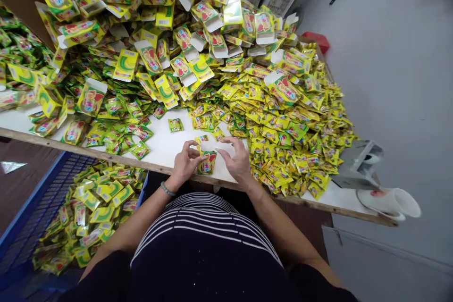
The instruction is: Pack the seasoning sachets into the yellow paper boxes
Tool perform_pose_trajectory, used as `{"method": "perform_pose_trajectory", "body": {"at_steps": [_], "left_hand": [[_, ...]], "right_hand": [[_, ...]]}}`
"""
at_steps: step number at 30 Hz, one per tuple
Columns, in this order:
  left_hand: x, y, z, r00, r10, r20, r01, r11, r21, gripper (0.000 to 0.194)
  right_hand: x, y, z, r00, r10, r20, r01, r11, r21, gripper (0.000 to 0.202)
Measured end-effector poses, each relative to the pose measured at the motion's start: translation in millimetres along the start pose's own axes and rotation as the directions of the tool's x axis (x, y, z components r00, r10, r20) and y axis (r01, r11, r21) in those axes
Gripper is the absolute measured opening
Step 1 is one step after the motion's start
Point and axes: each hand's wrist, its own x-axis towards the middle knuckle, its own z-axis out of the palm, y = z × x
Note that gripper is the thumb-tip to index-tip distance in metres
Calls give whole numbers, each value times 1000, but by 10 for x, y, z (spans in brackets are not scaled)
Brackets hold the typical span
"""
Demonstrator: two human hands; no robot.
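At the table's front edge, a small yellow-green cardboard box [207, 163] with a red fruit print stands with its white flap up. My left hand [186, 164] is closed on the box's left side, thumb across its front. My right hand [238, 163] pinches the white flap at the upper right between thumb and fingers. Just behind the box lie a few small yellow packets [218, 133], partly hidden by the flap. A single green packet [175, 125] rests on the white tabletop [161, 144] to the left.
Open boxes [155, 52] are heaped at the back. Yellow packets [283, 141] pile up on the right, green packets [122, 134] on the left. A blue crate [31, 203] holding boxes [92, 207] stands below left. A metal dispenser [359, 165] and white mug [392, 202] occupy the right end.
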Motion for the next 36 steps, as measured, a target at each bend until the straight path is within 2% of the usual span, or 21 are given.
{"method": "perform_pose_trajectory", "body": {"at_steps": [1,2,5,9,13,17,19,25,29,33,36], "left_hand": [[-9,-9,-3,999,35,-4,-34,999,16,49],[-15,-17,-7,998,70,-1,-70,997,33,45],[-8,-20,-18,987,158,28,-160,984,81,30],[38,15,-9,980,175,92,-185,977,106,22],[67,19,22,993,86,86,-92,994,62,25],[74,-4,42,994,-79,71,90,984,-155,48],[81,-3,49,988,-127,91,146,961,-237,54],[98,-8,68,983,-144,113,172,940,-295,53],[86,-37,56,985,-119,127,149,953,-265,52],[84,-68,40,986,-92,140,128,953,-275,53],[82,-84,34,984,-79,157,121,954,-276,53]], "right_hand": [[-37,42,18,999,25,-31,-24,999,34,26],[-73,80,44,999,42,-11,-41,996,76,23],[-145,153,138,988,73,136,-100,975,200,21],[-106,170,158,977,89,196,-125,976,177,22],[-26,132,77,971,92,220,-106,993,51,22],[16,76,2,952,-19,304,23,1000,-11,23],[44,46,-26,937,-29,347,29,1000,6,21],[191,-23,-62,927,68,369,-37,995,-91,10],[361,22,-93,866,171,470,-187,982,-13,8],[533,108,-124,779,169,604,-229,973,23,11],[587,125,-140,730,167,663,-269,962,53,16]]}}
